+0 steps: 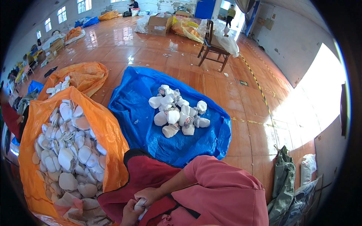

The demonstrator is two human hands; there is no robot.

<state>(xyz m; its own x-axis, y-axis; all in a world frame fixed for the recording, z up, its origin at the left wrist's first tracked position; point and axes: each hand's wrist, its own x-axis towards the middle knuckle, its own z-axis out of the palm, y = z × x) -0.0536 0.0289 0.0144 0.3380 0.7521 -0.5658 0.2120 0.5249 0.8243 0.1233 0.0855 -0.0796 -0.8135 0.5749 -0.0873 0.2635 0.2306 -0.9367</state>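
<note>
Close over my lap, my left hand [131, 214] and my right hand [149, 194] are closed around a small white padded piece [140, 205]. Fingers cover most of it, so its full shape is hidden. Beside me on the left stands an orange sack [117, 139], its mouth wide, heaped with flat, rounded white and beige pads [66, 158]. In front lies a spread blue plastic sheet [132, 90]. On it sits a loose pile of white rounded bundles [173, 116], some with greyish mesh showing. A dark red apron [147, 173] covers my lap.
Behind the full sack is another orange sack [88, 71] with white pieces. A wooden chair [215, 47] stands on the tiled floor ahead. Green and dark bags [284, 180] lie by the right wall. Farther off are a cardboard box [157, 25] and a standing person [230, 16].
</note>
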